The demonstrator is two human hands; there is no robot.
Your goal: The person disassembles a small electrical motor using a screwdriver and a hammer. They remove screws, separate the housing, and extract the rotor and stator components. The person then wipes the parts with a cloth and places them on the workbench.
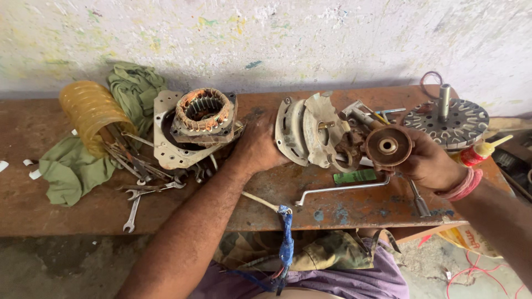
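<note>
My left hand (256,148) rests on the rusty bench, its fingers against the grey metal motor end covers (303,130) that stand on edge at the middle. My right hand (426,163) grips a round rusty pulley-like part (388,146) joined to those covers by a shaft. A motor stator with copper windings (204,112) sits on a pale metal housing plate (166,145) just left of my left hand.
A yellow ribbed jar (91,113) spills spanners (138,177) at the left over a green cloth (72,169). A bent bar wrench (338,189) lies near the front edge. A slotted rotor disc with shaft (446,117) and a red glue bottle (476,154) sit at right.
</note>
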